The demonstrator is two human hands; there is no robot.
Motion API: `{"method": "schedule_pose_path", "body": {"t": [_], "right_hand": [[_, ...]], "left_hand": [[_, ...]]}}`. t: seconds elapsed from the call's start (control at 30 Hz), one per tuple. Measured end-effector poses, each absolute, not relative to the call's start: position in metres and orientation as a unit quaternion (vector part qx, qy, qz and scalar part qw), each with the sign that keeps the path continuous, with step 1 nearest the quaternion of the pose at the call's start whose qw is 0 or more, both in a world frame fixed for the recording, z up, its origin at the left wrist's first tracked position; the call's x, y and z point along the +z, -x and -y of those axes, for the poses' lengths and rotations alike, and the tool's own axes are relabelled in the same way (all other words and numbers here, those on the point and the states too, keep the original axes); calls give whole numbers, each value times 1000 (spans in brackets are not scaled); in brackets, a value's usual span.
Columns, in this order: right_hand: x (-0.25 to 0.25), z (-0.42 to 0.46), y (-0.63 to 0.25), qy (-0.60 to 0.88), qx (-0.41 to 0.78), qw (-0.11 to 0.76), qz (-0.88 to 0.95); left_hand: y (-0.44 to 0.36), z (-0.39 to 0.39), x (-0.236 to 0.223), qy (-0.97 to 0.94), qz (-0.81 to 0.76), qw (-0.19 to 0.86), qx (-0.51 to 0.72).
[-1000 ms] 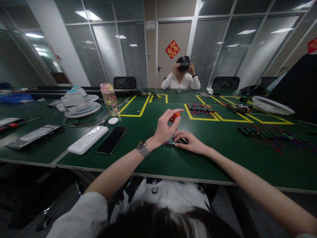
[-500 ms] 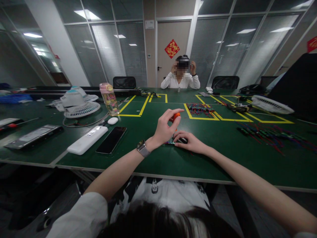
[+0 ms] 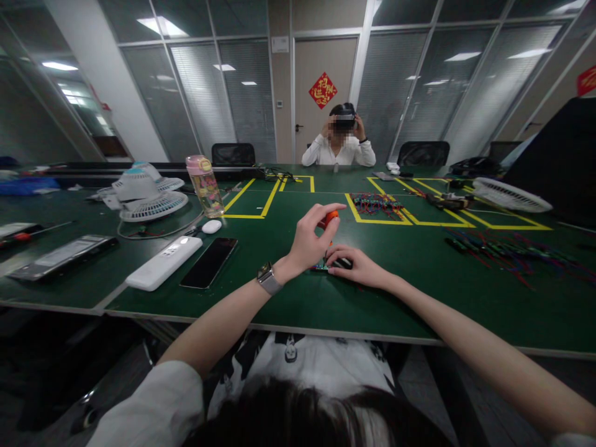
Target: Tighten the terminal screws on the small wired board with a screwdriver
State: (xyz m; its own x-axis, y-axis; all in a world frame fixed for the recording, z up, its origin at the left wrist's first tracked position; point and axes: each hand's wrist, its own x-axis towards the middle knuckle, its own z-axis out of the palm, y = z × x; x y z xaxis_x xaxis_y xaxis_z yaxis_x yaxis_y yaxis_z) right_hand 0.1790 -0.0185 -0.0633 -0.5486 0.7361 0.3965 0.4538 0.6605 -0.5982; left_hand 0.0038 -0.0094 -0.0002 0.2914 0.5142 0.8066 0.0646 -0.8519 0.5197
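Note:
My left hand [image 3: 308, 241] is closed round an orange-handled screwdriver [image 3: 330, 218] that stands upright, tip down. Below it, my right hand [image 3: 356, 266] lies curled over a small dark part with coloured wires [image 3: 325, 266] and pins it to the green table [image 3: 288, 298]. The two hands nearly touch over that part. A watch sits on my left wrist.
A black phone [image 3: 210, 262], a white power strip [image 3: 164, 262], a white mouse [image 3: 212, 226], a pink-lidded bottle [image 3: 205, 185] and a white fan [image 3: 146, 199] lie to the left. Bundles of coloured wires [image 3: 378, 205] lie beyond and at the right [image 3: 507, 253]. A person in white [image 3: 339, 148] sits at the far side.
My hands have barely moved. The person opposite has shifted both hands about their head.

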Motion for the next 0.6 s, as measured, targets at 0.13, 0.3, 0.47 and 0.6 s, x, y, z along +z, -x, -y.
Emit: {"method": "schedule_pose_path", "body": {"t": [0.13,0.3,0.47,0.6], "right_hand": [[-63,18,-179,350,220,321,852],[-62,19,-179,348,221,322,852],[-63,18,-179,348,221,321,853],[-63,18,-179,347,223,321,852]], "left_hand": [[-4,10,0,-778,-186,198,566],[-4,10,0,-778,-186,200,565],[-3,10,0,-778,-187,198,566],[-3,10,0,-779,-185,201,565]]}}
